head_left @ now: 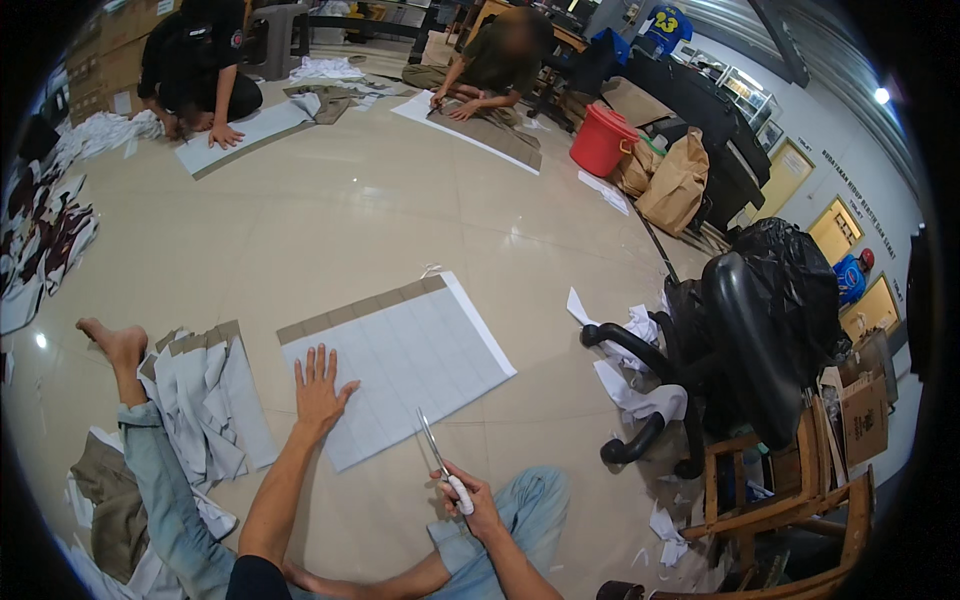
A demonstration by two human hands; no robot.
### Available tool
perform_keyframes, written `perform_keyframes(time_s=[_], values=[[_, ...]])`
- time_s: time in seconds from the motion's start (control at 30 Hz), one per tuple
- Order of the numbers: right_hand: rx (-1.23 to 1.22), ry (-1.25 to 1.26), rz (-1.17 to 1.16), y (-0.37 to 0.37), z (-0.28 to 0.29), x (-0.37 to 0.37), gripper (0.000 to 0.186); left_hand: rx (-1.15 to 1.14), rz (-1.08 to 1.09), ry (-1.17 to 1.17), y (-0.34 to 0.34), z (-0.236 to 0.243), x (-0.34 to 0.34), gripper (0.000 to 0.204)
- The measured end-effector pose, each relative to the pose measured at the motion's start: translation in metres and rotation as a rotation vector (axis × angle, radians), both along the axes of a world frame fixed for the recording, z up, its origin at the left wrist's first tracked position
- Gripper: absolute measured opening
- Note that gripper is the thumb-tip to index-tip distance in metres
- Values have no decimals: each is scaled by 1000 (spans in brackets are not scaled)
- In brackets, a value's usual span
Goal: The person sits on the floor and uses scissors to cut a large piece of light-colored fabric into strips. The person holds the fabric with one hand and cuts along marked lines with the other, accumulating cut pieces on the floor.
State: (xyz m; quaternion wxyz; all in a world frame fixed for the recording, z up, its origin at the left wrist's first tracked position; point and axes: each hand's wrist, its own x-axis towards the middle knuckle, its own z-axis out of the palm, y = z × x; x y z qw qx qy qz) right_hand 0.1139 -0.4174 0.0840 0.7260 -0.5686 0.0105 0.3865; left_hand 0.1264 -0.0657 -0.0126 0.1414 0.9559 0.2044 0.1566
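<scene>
My left hand (320,392) lies flat with spread fingers on a pale grey, faintly gridded sheet (400,350) on the floor. A brown band runs along the sheet's far edge and a white strip along its right edge; whether it is cloth or paper I cannot tell. In my right hand (478,505) is a pair of scissors (436,446) with white-wrapped handles. Their blades point away from me, near the sheet's front edge, and look closed or nearly so. Left of the sheet lies a pile of pale cloth pieces (200,400) with brown edges.
Two people sit across the floor, each over a similar sheet (245,138). A red lidded bucket (603,138) and brown paper bags (675,185) stand at the far right. Nearer are a black office chair (750,345), white scraps (645,395) and a wooden frame (780,505). Brown cloth (110,500) lies by my leg.
</scene>
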Motion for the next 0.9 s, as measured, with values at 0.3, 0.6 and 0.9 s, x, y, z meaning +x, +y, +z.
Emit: perform_keyframes(time_s=[0.3,0.6,0.9], values=[[88,299,-12,37,3,-75,51,151,56,20,55,0,-61,73],[-6,357,-17,44,-7,-103,54,58,55,18,11,3,-116,75],[63,413,24,63,-10,-100,56,69,13,25,3,14,-131,85]])
